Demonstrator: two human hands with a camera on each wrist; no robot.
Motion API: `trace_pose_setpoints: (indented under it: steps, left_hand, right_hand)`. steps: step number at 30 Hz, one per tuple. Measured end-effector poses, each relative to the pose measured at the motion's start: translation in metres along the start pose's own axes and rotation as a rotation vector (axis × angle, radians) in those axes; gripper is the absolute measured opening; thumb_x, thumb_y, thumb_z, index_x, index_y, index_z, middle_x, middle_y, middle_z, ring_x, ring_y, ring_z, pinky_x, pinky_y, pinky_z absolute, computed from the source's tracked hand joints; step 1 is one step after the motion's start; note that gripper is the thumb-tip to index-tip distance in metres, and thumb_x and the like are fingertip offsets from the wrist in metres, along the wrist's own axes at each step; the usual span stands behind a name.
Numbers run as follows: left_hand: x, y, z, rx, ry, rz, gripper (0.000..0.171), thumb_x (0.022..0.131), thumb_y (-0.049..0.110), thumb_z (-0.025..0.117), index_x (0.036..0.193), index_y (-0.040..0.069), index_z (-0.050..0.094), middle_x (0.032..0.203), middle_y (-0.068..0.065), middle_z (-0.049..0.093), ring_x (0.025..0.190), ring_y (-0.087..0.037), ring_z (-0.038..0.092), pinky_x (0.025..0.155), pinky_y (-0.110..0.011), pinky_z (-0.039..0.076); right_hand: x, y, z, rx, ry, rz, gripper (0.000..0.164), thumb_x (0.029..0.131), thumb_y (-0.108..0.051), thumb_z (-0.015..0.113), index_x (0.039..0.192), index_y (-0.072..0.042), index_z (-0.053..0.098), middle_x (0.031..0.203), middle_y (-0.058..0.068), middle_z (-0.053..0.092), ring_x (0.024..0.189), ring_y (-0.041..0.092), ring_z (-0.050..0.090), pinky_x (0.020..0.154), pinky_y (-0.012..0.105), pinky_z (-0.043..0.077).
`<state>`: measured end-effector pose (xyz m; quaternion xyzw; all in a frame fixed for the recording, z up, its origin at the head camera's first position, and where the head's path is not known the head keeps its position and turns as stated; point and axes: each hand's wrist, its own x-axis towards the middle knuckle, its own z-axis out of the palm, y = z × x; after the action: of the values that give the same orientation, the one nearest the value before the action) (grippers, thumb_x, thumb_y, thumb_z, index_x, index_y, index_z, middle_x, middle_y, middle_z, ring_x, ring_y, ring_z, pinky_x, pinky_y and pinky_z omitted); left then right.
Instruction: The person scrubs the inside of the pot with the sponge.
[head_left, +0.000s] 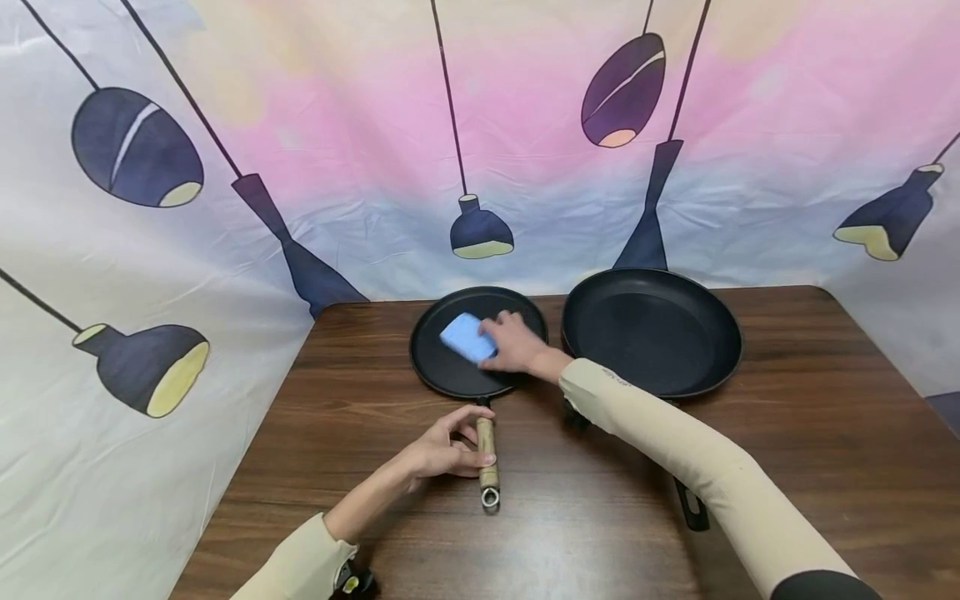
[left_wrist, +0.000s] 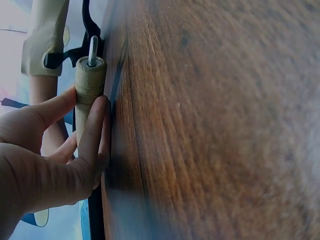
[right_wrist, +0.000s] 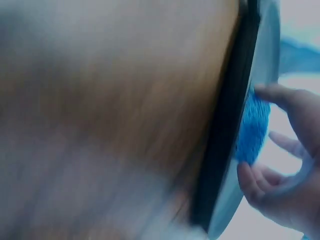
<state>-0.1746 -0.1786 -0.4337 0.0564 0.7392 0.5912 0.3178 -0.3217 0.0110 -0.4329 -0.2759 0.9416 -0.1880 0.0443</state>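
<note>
A flat black pan (head_left: 442, 371) lies at the back of the table, its light wood-coloured handle (head_left: 487, 479) pointing toward me. My left hand (head_left: 442, 446) grips that handle between thumb and fingers; the left wrist view shows the fingers around the handle (left_wrist: 87, 82), with a metal ring at its end. In my right hand (head_left: 517, 343) is a blue sponge (head_left: 467, 337), pinched by its edges and lying on the pan's cooking surface. The right wrist view is blurred, but thumb and fingertips show at opposite ends of the sponge (right_wrist: 253, 130).
Right of the flat pan stands a larger, deeper black frying pan (head_left: 645, 333); its black handle (head_left: 692, 507) passes under my right forearm. The brown wooden table (head_left: 585, 517) ends at the back against a painted cloth (head_left: 360, 167) with lamp pictures.
</note>
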Motion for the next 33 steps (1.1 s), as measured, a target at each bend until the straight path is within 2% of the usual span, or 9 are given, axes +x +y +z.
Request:
trace_pose_setpoints:
  steps: [3,6,9,15,18,22,28,30,33]
  left_hand:
    - [0.0,0.0,0.0,-0.001,0.005,-0.008,0.064,0.089,-0.001,0.076,0.146,0.009,0.046,0.112,-0.011,0.045,0.081,-0.012,0.067,0.081,-0.037,0.065]
    - [0.0,0.0,0.0,-0.002,0.002,-0.009,0.064,0.089,-0.001,0.076,0.146,0.009,0.046,0.112,-0.011,0.045,0.081,-0.012,0.067,0.081,-0.038,0.065]
    - [0.001,0.0,0.001,-0.003,0.003,-0.008,0.065,0.089,-0.001,0.076,0.146,0.009,0.046,0.111,-0.011,0.045,0.081,-0.012,0.067,0.081,-0.038,0.065]
    - [0.003,0.002,0.002,0.008,0.006,-0.003,0.065,0.089,-0.001,0.076,0.146,0.01,0.047,0.112,-0.011,0.045,0.081,-0.012,0.068,0.082,-0.039,0.065]
    - [0.003,0.002,0.003,0.007,0.005,-0.008,0.065,0.089,-0.001,0.076,0.146,0.01,0.047,0.112,-0.011,0.045,0.08,-0.012,0.068,0.081,-0.038,0.065]
    - [0.001,0.0,0.004,0.005,0.002,-0.016,0.066,0.089,-0.002,0.077,0.146,0.01,0.047,0.111,-0.011,0.046,0.079,-0.012,0.067,0.08,-0.037,0.065]
    - [-0.003,-0.001,0.002,0.003,0.01,-0.034,0.065,0.09,0.0,0.076,0.146,0.01,0.046,0.113,-0.011,0.045,0.082,-0.013,0.068,0.081,-0.037,0.065]
    - [-0.003,-0.001,0.002,0.0,0.009,-0.035,0.065,0.09,0.0,0.076,0.147,0.01,0.046,0.114,-0.012,0.045,0.082,-0.013,0.068,0.082,-0.038,0.065]
    - [-0.003,0.0,0.002,0.002,0.003,-0.032,0.066,0.09,0.0,0.076,0.147,0.01,0.046,0.114,-0.012,0.046,0.082,-0.013,0.068,0.081,-0.038,0.065]
  right_hand:
    - [-0.006,-0.017,0.006,-0.018,-0.092,-0.152,0.056,0.092,-0.038,0.077,0.14,-0.02,0.055,0.123,0.016,0.052,0.108,0.03,0.048,0.087,0.039,0.049]
    - [-0.008,-0.022,0.008,-0.058,-0.128,-0.189,0.058,0.094,-0.04,0.075,0.146,-0.027,0.053,0.122,0.014,0.051,0.104,0.027,0.046,0.085,0.036,0.047]
    - [-0.004,-0.012,0.002,-0.116,-0.092,-0.103,0.06,0.094,-0.041,0.074,0.148,-0.028,0.052,0.127,0.016,0.051,0.11,0.028,0.047,0.09,0.039,0.048]
    - [0.004,0.029,-0.022,-0.208,-0.031,0.216,0.064,0.098,-0.042,0.068,0.154,-0.023,0.044,0.144,0.024,0.046,0.131,0.042,0.045,0.108,0.055,0.038]
    - [0.003,0.033,-0.025,-0.22,-0.038,0.271,0.065,0.098,-0.042,0.067,0.155,-0.022,0.042,0.148,0.025,0.044,0.135,0.043,0.042,0.11,0.057,0.035]
    - [-0.005,0.015,-0.014,-0.2,-0.044,0.179,0.066,0.097,-0.042,0.07,0.153,-0.021,0.045,0.143,0.025,0.047,0.129,0.041,0.046,0.106,0.055,0.043]
    - [-0.018,-0.026,0.004,-0.003,-0.121,-0.068,0.059,0.093,-0.038,0.075,0.146,-0.023,0.054,0.127,0.018,0.052,0.111,0.032,0.049,0.091,0.044,0.048]
    - [-0.019,-0.032,0.006,0.003,-0.14,-0.097,0.057,0.093,-0.038,0.075,0.145,-0.025,0.055,0.125,0.015,0.053,0.11,0.03,0.048,0.091,0.043,0.047]
    - [-0.016,-0.027,0.003,-0.062,-0.116,-0.072,0.058,0.093,-0.039,0.076,0.145,-0.027,0.055,0.127,0.015,0.054,0.113,0.031,0.05,0.094,0.045,0.047]
